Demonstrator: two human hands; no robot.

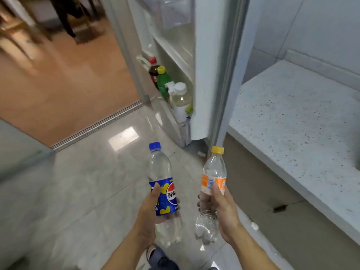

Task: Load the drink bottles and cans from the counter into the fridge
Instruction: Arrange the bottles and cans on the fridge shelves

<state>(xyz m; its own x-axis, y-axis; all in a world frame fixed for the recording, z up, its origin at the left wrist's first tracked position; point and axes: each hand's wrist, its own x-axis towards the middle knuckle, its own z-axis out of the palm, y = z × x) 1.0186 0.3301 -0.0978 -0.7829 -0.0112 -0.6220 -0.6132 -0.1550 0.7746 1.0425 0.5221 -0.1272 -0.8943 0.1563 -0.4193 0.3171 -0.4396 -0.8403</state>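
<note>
My left hand [149,211] grips a clear bottle with a blue cap and blue label [160,172] upright, low in the middle of the view. Beside it, my right hand [224,209] grips a clear bottle with a yellow cap and orange label [214,168], also upright. Ahead stands the open fridge [175,45]. Its door shelf [165,110] holds a dark bottle with a red cap [153,70], a green bottle with a yellow cap [163,80] and a pale bottle with a white cap [181,98]. The speckled white counter [302,114] lies to my right.
The fridge's white side panel [210,65] stands between the shelves and the counter. Below the counter are beige cabinet fronts [263,191]. The floor is glossy grey tile [87,191], with a wooden floor [68,84] beyond a sliding-door track at the left.
</note>
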